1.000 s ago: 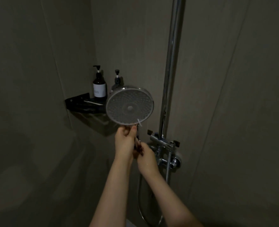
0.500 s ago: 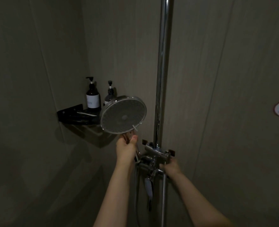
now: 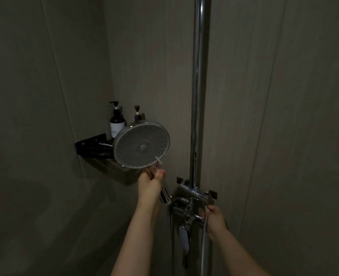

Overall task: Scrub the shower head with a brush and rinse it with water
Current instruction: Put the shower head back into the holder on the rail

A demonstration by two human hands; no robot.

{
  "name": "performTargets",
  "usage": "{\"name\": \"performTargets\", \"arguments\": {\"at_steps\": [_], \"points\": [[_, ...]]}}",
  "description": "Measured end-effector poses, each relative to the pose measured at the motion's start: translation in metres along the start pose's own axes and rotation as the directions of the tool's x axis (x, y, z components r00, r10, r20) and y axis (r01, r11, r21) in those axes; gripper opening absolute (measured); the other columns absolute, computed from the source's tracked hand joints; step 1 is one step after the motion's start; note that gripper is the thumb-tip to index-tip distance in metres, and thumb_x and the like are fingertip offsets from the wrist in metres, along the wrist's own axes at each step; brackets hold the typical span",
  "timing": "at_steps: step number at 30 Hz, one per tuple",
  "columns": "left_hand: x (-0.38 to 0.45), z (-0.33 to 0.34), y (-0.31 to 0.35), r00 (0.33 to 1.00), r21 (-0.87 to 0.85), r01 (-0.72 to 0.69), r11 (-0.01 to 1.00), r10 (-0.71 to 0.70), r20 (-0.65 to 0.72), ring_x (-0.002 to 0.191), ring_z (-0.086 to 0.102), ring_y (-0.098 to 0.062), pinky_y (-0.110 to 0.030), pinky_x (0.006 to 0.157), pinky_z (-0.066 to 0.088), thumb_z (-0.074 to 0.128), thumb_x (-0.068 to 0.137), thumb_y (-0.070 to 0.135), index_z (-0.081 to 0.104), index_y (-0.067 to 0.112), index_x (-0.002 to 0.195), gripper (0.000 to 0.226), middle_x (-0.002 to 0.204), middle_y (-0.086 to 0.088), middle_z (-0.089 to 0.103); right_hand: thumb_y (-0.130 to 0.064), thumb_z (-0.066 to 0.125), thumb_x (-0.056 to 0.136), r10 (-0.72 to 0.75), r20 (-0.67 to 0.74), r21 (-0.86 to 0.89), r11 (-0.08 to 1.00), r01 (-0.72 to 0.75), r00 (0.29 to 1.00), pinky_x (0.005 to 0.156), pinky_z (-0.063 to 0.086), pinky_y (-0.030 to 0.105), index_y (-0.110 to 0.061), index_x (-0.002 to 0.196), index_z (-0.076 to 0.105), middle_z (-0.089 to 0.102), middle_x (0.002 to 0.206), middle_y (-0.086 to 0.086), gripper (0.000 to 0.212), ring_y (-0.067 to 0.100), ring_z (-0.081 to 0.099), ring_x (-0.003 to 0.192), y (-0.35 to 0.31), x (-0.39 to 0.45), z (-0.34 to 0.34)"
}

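The left hand [image 3: 150, 186] has its fingers [image 3: 147, 173] curled around the chrome handle of the round silver shower head [image 3: 141, 144], thumb laid along the front of the handle just under the disc. The disc stands upright with its grey dotted nozzle face turned toward the camera, and a thin pale stick [image 3: 159, 160], perhaps the brush, slants across its lower right rim; what it is cannot be told for sure in the dim light. The handle's chrome end pokes out below the hand.

The right hand [image 3: 214, 217] reaches to the right end of the chrome mixer valve [image 3: 192, 204], its fingers closed on the knob [image 3: 201, 217] there; the knob itself is mostly hidden by them. A chrome spout lever [image 3: 184, 237] hangs below the valve, and a hose [image 3: 171, 222] loops down at its left.

A tall chrome riser pipe [image 3: 200, 86] rises from the valve, just right of the shower head. Behind the disc, a black corner shelf [image 3: 90, 145] on the grey walls carries a dark pump bottle with a white label [image 3: 116, 122] and a second pump bottle [image 3: 137, 114], its body covered by the disc. A thin white stick [image 3: 105, 144] lies on the shelf's left part.
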State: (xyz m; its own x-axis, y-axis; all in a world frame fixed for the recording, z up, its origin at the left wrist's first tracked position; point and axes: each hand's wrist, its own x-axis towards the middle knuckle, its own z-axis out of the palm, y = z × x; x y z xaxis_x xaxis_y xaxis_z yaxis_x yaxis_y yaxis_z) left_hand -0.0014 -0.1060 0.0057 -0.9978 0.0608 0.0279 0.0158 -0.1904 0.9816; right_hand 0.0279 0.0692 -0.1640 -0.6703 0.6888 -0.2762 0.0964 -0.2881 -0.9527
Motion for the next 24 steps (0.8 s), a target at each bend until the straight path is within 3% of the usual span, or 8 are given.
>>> {"name": "performTargets", "arguments": {"at_steps": [4,6,9,14,18,20,22,24], "points": [[0.000,0.005,-0.005,1.000,-0.011,0.017,1.000,-0.017,0.022,0.115,0.056,-0.033,-0.031,0.089,0.041,0.052,0.092,0.008,0.055,-0.003,0.118,0.029,0.119,-0.022,0.062,0.000,0.042,0.094,-0.002,-0.003,0.133,0.991,0.003,1.000,0.054,0.036,0.026,-0.020,0.088,0.052,0.051,0.070,0.007,0.023,0.017,0.045,0.060,-0.002,0.001,0.003],[-0.001,0.007,-0.007,0.999,-0.006,0.025,1.000,-0.025,0.029,0.115,0.056,-0.033,-0.031,0.090,0.041,0.053,0.091,0.008,0.054,-0.002,0.120,0.030,0.120,-0.021,0.061,0.000,0.041,0.094,0.014,0.006,0.140,0.990,-0.015,1.000,0.055,0.037,0.027,-0.015,0.100,0.051,0.052,0.074,0.008,0.019,0.017,0.046,0.061,-0.002,0.002,0.003],[-0.001,0.009,-0.010,0.999,-0.018,0.025,1.000,-0.025,0.034,0.115,0.056,-0.033,-0.032,0.091,0.041,0.053,0.091,0.008,0.053,-0.003,0.121,0.032,0.121,-0.022,0.060,0.003,0.038,0.093,-0.017,0.018,0.111,0.994,0.015,1.000,0.057,0.038,0.026,-0.009,0.120,0.047,0.051,0.078,0.008,0.030,0.016,0.047,0.065,-0.004,0.003,0.002],[-0.003,0.016,-0.011,0.999,-0.038,0.020,0.999,-0.018,0.048,0.097,0.056,-0.019,-0.028,0.086,0.041,0.051,0.092,0.006,0.053,-0.004,0.119,0.029,0.120,-0.023,0.061,0.004,0.034,0.095,-0.047,0.033,0.107,0.993,0.043,0.998,0.054,0.035,0.024,-0.011,0.118,0.042,0.049,0.073,0.006,0.029,0.014,0.044,0.062,-0.017,0.001,0.002],[-0.002,0.020,-0.013,0.998,-0.025,0.026,0.999,-0.025,0.052,0.081,0.057,-0.011,-0.018,0.068,0.043,0.050,0.093,0.006,0.055,-0.004,0.116,0.026,0.106,-0.018,0.064,0.015,0.034,0.085,0.001,0.061,0.165,0.986,-0.011,0.998,0.046,0.038,0.022,0.002,0.126,0.041,0.050,0.075,0.009,0.044,0.013,0.047,0.054,-0.022,0.003,0.003],[-0.003,0.023,-0.013,0.998,-0.019,0.039,0.999,-0.038,0.052,0.085,0.058,-0.012,-0.014,0.067,0.042,0.049,0.093,0.007,0.054,-0.002,0.119,0.028,0.107,-0.017,0.063,0.016,0.036,0.081,-0.009,0.044,0.169,0.986,0.001,0.999,0.037,0.036,0.016,0.008,0.127,0.038,0.050,0.072,0.010,0.047,0.011,0.046,0.044,-0.029,0.003,0.008],[-0.003,0.025,-0.011,0.998,-0.022,0.047,0.999,-0.046,0.049,0.095,0.061,-0.020,-0.014,0.066,0.042,0.049,0.094,0.007,0.054,-0.002,0.119,0.028,0.110,-0.017,0.062,0.015,0.044,0.078,-0.027,0.049,0.182,0.983,0.017,0.998,0.035,0.039,0.015,0.002,0.124,0.039,0.051,0.076,0.013,0.048,0.011,0.051,0.039,-0.034,0.004,0.010],[-0.004,0.026,-0.010,0.997,-0.037,0.047,0.998,-0.044,0.065,0.088,0.061,-0.016,-0.015,0.065,0.042,0.049,0.094,0.007,0.055,0.000,0.117,0.025,0.103,-0.011,0.064,0.009,0.056,0.071,-0.036,0.080,0.209,0.978,0.019,0.996,0.045,0.052,0.025,-0.008,0.125,0.040,0.055,0.091,0.018,0.059,0.018,0.062,0.053,-0.037,0.002,0.010]]}}
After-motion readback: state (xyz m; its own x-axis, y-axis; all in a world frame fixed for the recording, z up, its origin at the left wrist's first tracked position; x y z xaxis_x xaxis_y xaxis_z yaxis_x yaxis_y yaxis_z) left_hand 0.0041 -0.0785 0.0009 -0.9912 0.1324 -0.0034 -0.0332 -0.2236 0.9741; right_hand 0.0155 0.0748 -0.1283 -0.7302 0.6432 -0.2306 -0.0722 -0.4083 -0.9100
